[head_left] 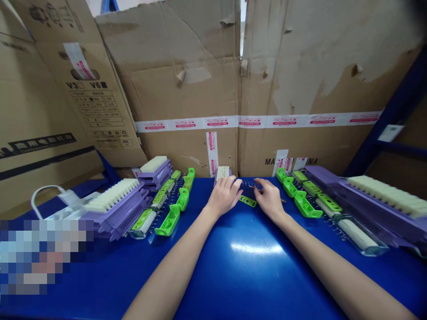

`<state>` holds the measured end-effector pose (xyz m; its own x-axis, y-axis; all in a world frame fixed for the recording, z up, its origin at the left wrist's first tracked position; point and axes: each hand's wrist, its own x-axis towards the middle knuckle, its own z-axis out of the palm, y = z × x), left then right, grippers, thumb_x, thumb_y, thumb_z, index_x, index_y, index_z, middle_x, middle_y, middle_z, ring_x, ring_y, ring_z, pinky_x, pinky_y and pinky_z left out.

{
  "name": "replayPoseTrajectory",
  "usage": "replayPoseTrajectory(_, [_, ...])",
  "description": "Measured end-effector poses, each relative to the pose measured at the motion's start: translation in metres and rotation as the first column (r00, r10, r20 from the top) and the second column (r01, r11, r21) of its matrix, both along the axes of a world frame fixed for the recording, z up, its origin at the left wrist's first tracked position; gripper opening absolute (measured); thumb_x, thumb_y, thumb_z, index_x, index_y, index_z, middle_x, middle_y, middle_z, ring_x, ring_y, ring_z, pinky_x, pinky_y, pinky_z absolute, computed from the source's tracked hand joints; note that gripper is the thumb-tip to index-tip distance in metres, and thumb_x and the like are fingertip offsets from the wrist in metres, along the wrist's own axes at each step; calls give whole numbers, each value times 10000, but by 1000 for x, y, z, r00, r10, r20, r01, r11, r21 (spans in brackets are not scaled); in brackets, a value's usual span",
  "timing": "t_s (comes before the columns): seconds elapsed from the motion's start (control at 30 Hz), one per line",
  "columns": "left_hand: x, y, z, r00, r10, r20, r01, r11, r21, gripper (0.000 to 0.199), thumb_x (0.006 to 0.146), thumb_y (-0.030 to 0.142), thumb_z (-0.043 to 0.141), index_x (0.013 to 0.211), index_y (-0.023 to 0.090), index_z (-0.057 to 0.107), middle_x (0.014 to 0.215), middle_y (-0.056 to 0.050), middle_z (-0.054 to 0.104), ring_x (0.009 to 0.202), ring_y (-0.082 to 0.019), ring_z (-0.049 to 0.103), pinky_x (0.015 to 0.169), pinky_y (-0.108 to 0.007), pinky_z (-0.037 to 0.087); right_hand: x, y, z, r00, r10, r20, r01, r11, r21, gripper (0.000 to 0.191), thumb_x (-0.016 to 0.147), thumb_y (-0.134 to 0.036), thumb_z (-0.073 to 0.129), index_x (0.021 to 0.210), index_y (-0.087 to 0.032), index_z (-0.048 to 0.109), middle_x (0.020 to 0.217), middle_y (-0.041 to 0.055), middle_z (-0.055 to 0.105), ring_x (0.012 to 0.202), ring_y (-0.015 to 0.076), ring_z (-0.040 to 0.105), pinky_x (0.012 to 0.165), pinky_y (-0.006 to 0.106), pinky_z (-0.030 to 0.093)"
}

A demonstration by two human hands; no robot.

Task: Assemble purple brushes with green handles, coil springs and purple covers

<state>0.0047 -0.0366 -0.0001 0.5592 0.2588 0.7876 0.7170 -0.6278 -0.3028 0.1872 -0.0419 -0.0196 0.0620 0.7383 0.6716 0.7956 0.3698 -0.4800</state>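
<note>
My left hand (224,195) is closed with bent fingers at the far middle of the blue table, right in front of a small white-ridged block (223,171) with a purple edge. What its fingertips hold is hidden. Across from it, my right hand (267,198) pinches at the end of a thin, clear-looking wire spring (247,183), which spans the gap between both hands. A flat green plate with holes (247,201) lies on the table just below that gap. Beside the right hand's outer edge sits a small metallic bit (283,201), partly covered.
Purple brush-like units with cream bristles (112,194) line the left, and another bristle block (388,193) is at right. Green caps (169,221) and green-topped clear cases (143,223) run in rows on both sides. A white power strip (71,202) lies left; cardboard (187,98) walls the back.
</note>
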Motion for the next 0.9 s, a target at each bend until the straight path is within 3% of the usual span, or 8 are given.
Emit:
replayPoseTrajectory(0.07, [3,0,-3,999,-10,35,10,1000,-18,294,892,269,456,1151,140,402,1046,-131,545,956,-240,568,797,-370,484,2,2,-2,990,35,-134,-39,999,-27,298,774,-167,469,1025,-133,626,885,75,667,735,179,630,721,301,510])
replayPoseTrajectory(0.13, [6,1,-6,997,-42,61,45,998,-47,285,897,235,449,1159,143,385,1032,-123,542,970,-227,577,806,-348,495,2,1,-1,984,71,-161,-80,996,-48,300,766,-162,462,1015,-141,627,845,57,661,693,164,620,708,292,507])
replayPoseTrajectory(0.23, [9,1,-10,995,-79,68,86,990,-114,273,910,202,428,1172,158,367,1021,-104,541,982,-205,590,792,-308,508,0,-6,3,996,87,13,-86,993,-79,336,765,-137,456,1053,-169,625,929,56,646,719,161,612,717,283,488])
replayPoseTrajectory(0.37, [10,1,-11,995,-93,37,97,989,-113,257,917,212,422,1164,164,371,1030,-97,547,968,-199,602,772,-293,518,-4,-12,6,965,26,261,24,982,-188,430,780,-164,494,1200,-225,560,1075,72,583,757,171,612,622,258,458])
replayPoseTrajectory(0.53, [11,-2,-10,994,-110,22,111,991,-69,251,916,215,420,1156,150,389,1067,-113,553,985,-200,597,800,-297,512,-2,-9,2,949,-50,311,115,975,-192,293,820,-260,518,1091,-237,627,1066,76,540,745,175,603,562,256,433])
replayPoseTrajectory(0.67, [11,-4,-7,995,-90,36,95,985,-145,321,903,259,442,1189,126,387,1092,-133,553,1035,-233,565,858,-359,480,2,-3,-1,989,-46,143,59,994,-92,251,822,-278,512,1022,-209,647,1080,88,552,734,168,598,622,277,464])
replayPoseTrajectory(0.77, [12,-6,-3,998,-50,-29,43,975,-218,313,900,249,434,1182,116,419,1075,-128,575,1012,-233,559,862,-376,455,3,-1,2,997,-3,-75,3,1000,4,278,827,-353,505,974,-164,646,969,97,617,713,180,599,683,306,480])
replayPoseTrajectory(0.9, [15,-8,-3,981,-37,-189,-24,951,-309,264,863,291,513,1068,125,525,1037,-111,614,1046,-248,528,955,-428,372,0,-2,8,917,40,-397,-52,998,-20,361,801,-456,523,951,-144,624,853,92,660,648,179,600,636,315,494])
